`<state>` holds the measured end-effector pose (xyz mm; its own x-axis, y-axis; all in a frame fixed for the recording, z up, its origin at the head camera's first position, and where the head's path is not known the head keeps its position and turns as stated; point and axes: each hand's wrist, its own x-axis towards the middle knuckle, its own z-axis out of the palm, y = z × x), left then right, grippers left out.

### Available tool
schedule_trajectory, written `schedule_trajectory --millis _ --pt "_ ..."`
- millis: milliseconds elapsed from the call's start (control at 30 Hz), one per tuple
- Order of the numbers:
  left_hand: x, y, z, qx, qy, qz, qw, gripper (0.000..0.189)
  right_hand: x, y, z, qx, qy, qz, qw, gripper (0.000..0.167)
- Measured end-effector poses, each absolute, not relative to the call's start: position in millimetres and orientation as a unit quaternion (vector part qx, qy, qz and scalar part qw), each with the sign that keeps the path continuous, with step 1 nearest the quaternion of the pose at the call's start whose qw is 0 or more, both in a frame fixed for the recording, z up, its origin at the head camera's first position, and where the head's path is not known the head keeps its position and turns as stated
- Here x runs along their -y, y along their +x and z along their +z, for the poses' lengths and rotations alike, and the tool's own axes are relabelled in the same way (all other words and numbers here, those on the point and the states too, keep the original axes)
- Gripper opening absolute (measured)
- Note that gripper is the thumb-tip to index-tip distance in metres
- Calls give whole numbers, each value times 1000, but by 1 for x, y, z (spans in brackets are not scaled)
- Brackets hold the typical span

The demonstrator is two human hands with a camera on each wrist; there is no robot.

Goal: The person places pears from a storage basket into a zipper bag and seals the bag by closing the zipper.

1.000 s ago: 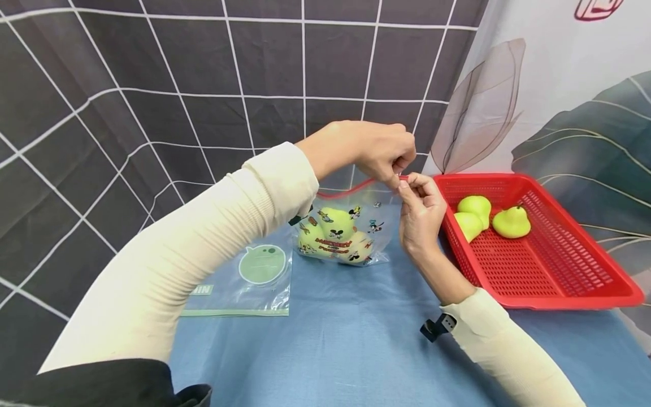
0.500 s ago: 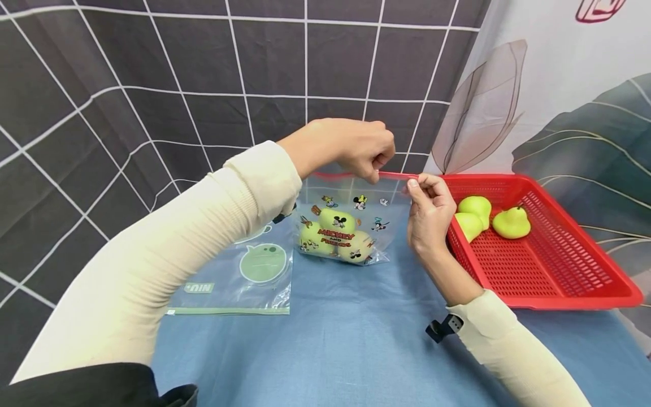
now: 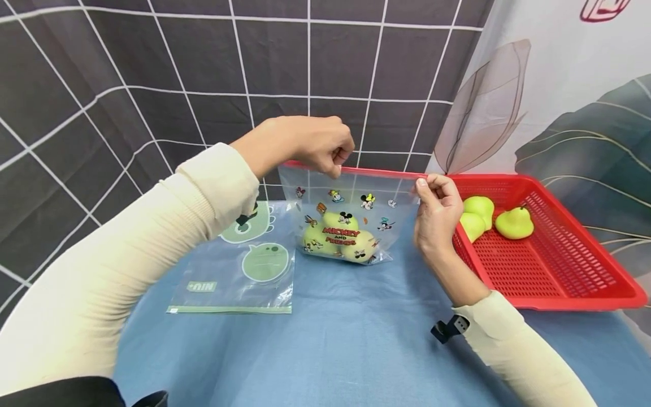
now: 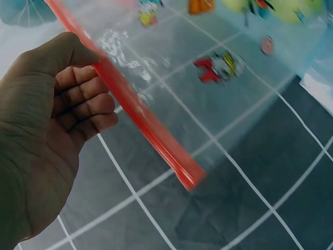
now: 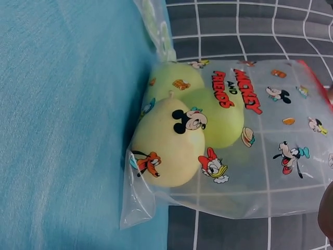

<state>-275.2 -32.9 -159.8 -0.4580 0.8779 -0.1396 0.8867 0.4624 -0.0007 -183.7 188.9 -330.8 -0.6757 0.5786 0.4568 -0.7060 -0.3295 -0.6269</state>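
Observation:
A clear zip bag point(image 3: 351, 198) with cartoon prints and a red top strip stands upright on the blue cloth, several yellow-green pears point(image 5: 171, 140) inside it. My left hand point(image 3: 310, 144) pinches the red strip point(image 4: 138, 112) left of its middle, thumb on one face and fingers behind. At the strip's right end, my right hand point(image 3: 438, 217) pinches the corner between thumb and fingers. The strip is stretched straight between the right hand and the bag's left end. Only a sliver of the right hand shows at the edge of the right wrist view.
A red plastic basket point(image 3: 549, 299) with several pears point(image 3: 515, 223) stands to the right. Left of the upright bag, a flat clear zip bag point(image 3: 229, 282) with green prints lies on the blue cloth point(image 3: 335, 345). A dark gridded curtain point(image 3: 335, 62) hangs behind.
My left hand has slid left along the red strip, away from the right hand. The strip has straightened, and my right hand has shifted slightly right, still gripping its corner.

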Motion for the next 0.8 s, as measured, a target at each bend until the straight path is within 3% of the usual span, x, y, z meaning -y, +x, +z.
schedule_trajectory --millis 800 --pt "102 -282 -165 -869 490 -6 64 11 -209 -185 -327 426 49 796 426 28"
